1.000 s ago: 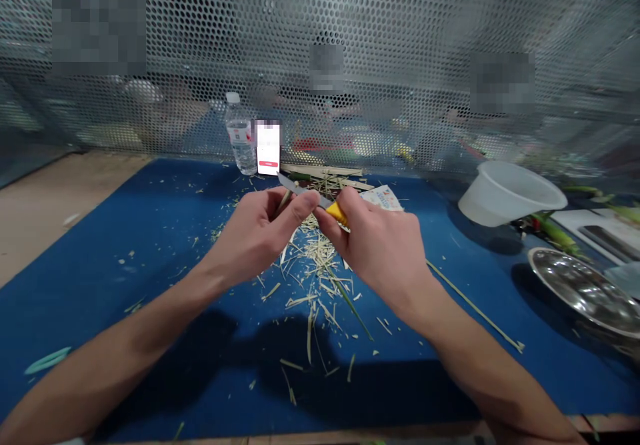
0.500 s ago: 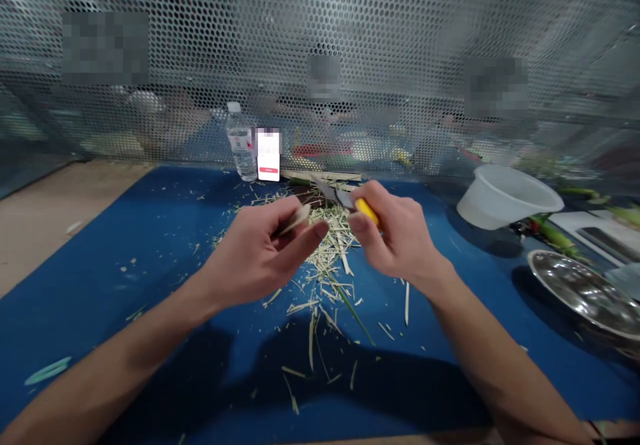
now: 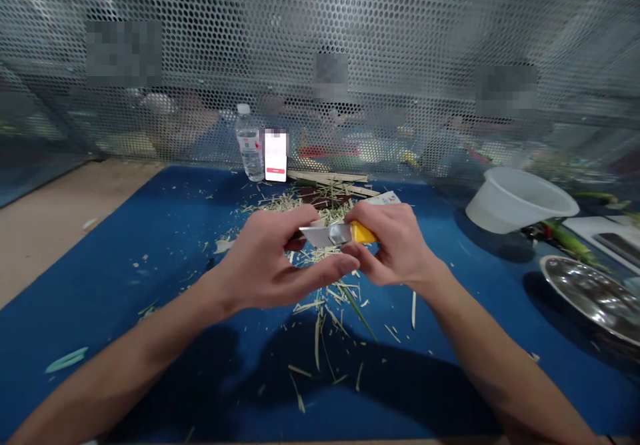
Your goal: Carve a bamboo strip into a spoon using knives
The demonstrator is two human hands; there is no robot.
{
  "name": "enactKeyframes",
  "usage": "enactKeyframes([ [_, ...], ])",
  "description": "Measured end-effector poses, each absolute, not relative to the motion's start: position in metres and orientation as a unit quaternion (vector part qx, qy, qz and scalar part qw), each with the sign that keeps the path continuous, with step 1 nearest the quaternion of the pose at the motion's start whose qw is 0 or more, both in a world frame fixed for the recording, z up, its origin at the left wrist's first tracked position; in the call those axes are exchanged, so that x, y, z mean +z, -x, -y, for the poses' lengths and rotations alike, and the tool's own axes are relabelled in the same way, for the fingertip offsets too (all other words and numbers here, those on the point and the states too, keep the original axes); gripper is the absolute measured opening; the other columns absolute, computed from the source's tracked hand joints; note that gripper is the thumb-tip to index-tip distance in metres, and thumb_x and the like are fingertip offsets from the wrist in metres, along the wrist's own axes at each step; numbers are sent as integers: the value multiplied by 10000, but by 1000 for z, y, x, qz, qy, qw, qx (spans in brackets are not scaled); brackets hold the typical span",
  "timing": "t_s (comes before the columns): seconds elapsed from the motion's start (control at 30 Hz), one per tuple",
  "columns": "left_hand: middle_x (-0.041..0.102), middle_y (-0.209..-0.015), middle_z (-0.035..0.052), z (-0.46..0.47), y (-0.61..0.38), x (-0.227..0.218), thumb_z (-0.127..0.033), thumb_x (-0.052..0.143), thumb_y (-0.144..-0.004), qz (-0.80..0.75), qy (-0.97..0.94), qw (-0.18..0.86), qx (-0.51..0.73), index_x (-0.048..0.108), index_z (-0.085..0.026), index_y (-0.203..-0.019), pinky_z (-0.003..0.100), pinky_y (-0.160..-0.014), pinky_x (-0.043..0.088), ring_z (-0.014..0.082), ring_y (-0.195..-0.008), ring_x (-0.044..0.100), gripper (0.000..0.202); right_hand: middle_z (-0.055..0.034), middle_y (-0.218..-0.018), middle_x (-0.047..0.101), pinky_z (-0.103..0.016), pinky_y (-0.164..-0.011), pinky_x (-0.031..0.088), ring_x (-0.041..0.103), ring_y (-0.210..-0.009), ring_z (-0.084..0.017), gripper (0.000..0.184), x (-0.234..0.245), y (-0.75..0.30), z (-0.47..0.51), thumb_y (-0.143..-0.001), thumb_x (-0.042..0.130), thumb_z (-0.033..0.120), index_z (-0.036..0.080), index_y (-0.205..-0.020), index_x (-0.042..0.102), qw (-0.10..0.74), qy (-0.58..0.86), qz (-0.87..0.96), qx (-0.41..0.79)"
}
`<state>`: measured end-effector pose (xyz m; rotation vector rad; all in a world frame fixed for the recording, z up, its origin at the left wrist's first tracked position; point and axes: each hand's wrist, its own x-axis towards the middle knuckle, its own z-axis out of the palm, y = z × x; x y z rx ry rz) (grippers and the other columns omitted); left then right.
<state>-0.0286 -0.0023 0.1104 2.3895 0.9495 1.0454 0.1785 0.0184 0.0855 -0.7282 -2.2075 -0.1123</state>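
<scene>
My right hand [image 3: 393,241] is closed round the yellow handle of a utility knife [image 3: 364,233], its wide blade pointing left. The blade reaches across to the fingers of my left hand [image 3: 273,255]. Those fingers are curled with the thumb stretched towards my right hand, and a pale strip [image 3: 319,222] shows just behind the blade; most of it is hidden. Below and behind both hands lies a heap of pale plant shavings [image 3: 280,203] with a dark brown piece [image 3: 325,197] among them.
A blue mat [image 3: 165,231] covers the table. A water bottle [image 3: 250,151] and a lit phone [image 3: 276,158] stand by the perforated metal screen [image 3: 400,45]. At right are a white plastic tub [image 3: 517,198] and a steel bowl [image 3: 595,298]. Printed paper [image 3: 385,198] lies behind my right hand.
My right hand has brought the knife down and left, so its blade now meets my left hand's fingers. Before, the blade pointed up and away. The view has shifted slightly.
</scene>
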Motion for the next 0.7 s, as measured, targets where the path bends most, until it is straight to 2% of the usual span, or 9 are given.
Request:
enactKeyframes([
  [0.2,400,-499,-73,-2,26,102,-419,687,-799,-324,-846,159,393,451,-163,-585,208,-437,235,43,-459,314,409,58,-549,440,-259,-465,238,327,-465,-84,344,82,-177,-19,-905,425,507,211,-736,471,387,291,870,-97],
  [0.47,408,-521,-55,3,23,101,-384,636,-851,-340,-803,246,424,515,-165,-615,227,-425,229,53,-467,325,344,45,-525,471,-266,-458,238,409,-450,-92,330,85,-167,-11,-902,453,468,212,-695,460,391,363,818,-214],
  [0.7,313,-492,-82,5,17,104,-389,657,-841,-366,-749,317,452,485,-179,-621,216,-387,225,51,-453,273,350,30,-538,521,-267,-456,236,433,-454,-99,318,86,-163,-6,-884,494,471,208,-707,479,385,420,782,-253],
])
